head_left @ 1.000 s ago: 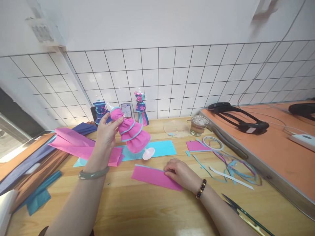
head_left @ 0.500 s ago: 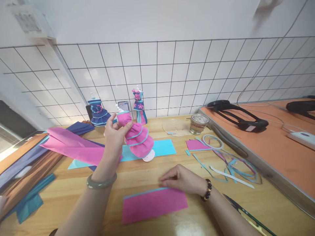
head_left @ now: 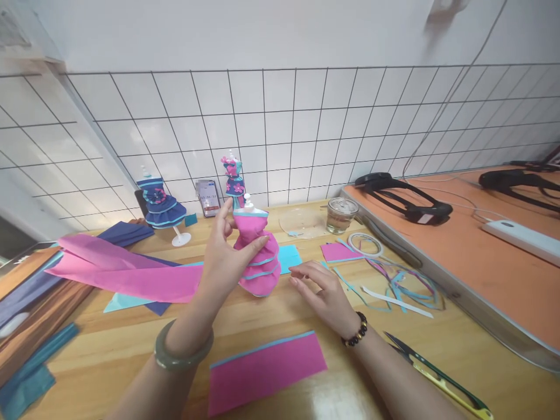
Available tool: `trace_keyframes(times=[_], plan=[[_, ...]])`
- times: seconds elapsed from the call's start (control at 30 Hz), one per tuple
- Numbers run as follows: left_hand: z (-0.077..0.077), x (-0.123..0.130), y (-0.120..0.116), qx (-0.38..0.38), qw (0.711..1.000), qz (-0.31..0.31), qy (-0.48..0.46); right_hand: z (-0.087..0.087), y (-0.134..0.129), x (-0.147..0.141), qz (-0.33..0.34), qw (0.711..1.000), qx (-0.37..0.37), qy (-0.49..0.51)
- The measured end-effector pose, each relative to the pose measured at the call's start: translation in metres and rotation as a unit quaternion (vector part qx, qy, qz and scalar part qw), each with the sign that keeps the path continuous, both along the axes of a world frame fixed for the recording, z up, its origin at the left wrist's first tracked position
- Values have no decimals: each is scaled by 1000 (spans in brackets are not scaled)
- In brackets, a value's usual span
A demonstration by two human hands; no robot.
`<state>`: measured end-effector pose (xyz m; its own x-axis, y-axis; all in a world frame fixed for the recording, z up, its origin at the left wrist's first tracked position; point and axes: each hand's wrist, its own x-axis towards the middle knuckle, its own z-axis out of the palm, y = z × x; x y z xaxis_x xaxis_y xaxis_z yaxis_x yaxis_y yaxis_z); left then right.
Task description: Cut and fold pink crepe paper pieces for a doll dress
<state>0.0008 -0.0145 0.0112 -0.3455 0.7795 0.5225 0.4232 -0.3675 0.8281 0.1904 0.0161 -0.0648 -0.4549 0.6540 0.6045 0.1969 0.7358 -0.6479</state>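
Navy cloth covers the small dress form (head_left: 164,204) at left, folded pink fabric (head_left: 131,277) lying in front of it. Next, the left hand (head_left: 225,256) pinches the pink tiered dress (head_left: 260,274) by its waist, over the middle of the table (head_left: 96,361); its base is hidden. A second ago this dress leaned, neck leftward; now its long axis is nearly vertical — white neck up, hem down — so its front seems easier to judge. Nearer, the blue-edged pink strip (head_left: 266,367) lies lengthwise left to right, rising slightly rightward. The right hand (head_left: 321,286) has left that strip and hovers near the dress, fingers loosely parted, holding nothing visible — apparently freed. Farther right lie scissors (head_left: 443,387).
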Motion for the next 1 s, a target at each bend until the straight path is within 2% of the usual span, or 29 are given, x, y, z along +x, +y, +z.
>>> trace_keyframes(times=[0.17, 0.37, 0.47, 0.6, 0.7, 0.87, 1.0], plan=[[2, -1, -1, -18, 1000, -20, 15, -2, 0, 0, -12, 1000, 11, 18], [11, -2, -11, -75, 994, -58, 63, 4, -2, -5, -68, 993, -47, 88], [15, -7, -15, -105, 986, -98, 89, 21, -5, -14, -64, 992, -50, 97], [18, -16, -20, -121, 978, -142, 92, 53, -8, -31, -41, 997, -19, 57], [21, -26, -22, -142, 971, -167, 94, 67, -8, -44, -52, 997, 6, 48], [21, -42, -20, -114, 973, -176, 91, 64, -2, -57, -57, 997, -1, 56], [18, -44, -16, -89, 978, -177, 68, 60, 5, -59, -40, 997, -7, 62]])
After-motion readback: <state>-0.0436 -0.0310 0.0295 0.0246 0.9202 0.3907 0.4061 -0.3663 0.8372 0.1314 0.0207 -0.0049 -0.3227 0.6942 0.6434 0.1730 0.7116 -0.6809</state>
